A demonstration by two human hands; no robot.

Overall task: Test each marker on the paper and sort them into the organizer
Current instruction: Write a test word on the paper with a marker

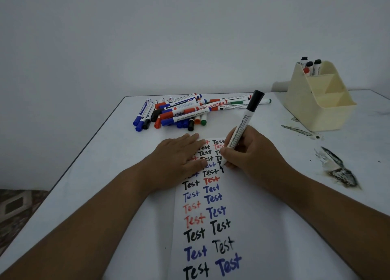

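A white sheet of paper (249, 199) lies lengthwise in front of me, covered with the word "Test" in black, blue and red. My right hand (251, 153) grips a black whiteboard marker (245, 121), cap stuck on its top end, tip touching the paper beside a short black stroke. My left hand (179, 153) lies flat on the paper's upper left part, fingers straight. A pile of several markers (185, 110) with blue, red, black, green and orange caps sits at the table's far edge. The cream organizer (316, 102) stands at the far right with several markers (310, 66) in its rear compartment.
The white table (101, 163) has a dark edge on the left, with patterned floor below. Dark scorch-like stains (339, 172) mark the table surface right of my right hand and near the organizer's base. A plain wall rises behind.
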